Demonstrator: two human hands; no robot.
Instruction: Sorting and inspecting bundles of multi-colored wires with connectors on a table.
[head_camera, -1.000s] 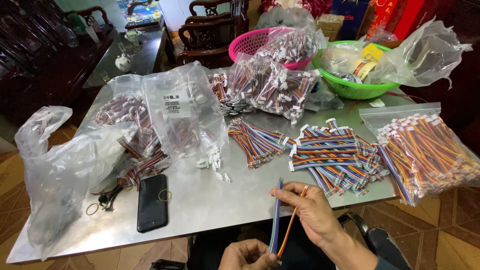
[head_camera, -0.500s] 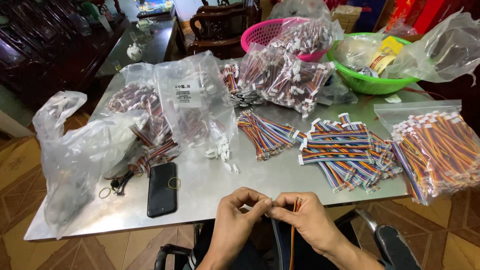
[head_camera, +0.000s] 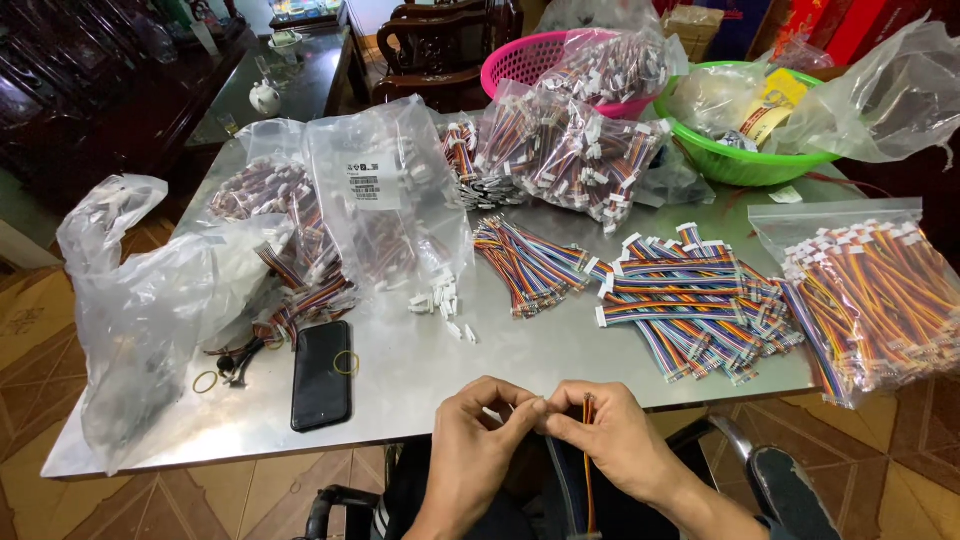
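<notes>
- Hands first, head view, since it's the only one: left hand (head_camera: 478, 445) and right hand (head_camera: 612, 440) meet just past the near edge of the counter (head_camera: 420, 385), fingertips pinched together on the top end of a thin ribbon cable (head_camera: 587, 470).
- Right hand is closed around the cable with thumb and forefinger up top. The strands — orange, red and darker ones — hang straight down between the knees, probably so the length stays out of the way while the end gets worked.
- Left hand is curled nearly shut, fingertips nipping something tiny at the cable's end. Too small to tell if it's a connector or just the wire tips.
- Loose white connectors (head_camera: 440, 300) lie scattered mid-counter, in easy reach of the left hand — makes sense as a pick-from pile.
- Flat stack of rainbow cables (head_camera: 680, 295) sits to the right, white ends roughly lined up, with a smaller fan of them (head_camera: 525, 265) beside it. Looks sorted rather than dumped.
- Zip bag of orange-ish cables (head_camera: 865, 290) lies at the far right edge, kept apart from the rainbow ones.
- Clear bags of cables (head_camera: 380, 200) crowd the left and back; a crumpled plastic bag (head_camera: 140, 300) slumps off the left corner.
- Black phone (head_camera: 322, 375) lies flat near the front edge, a rubber band resting on it, another rubber band (head_camera: 205, 381) just to its left.
- Pink basket (head_camera: 515, 65) and green basin (head_camera: 740, 160) hold more bagged stuff at the back, well away from the hands.
</notes>
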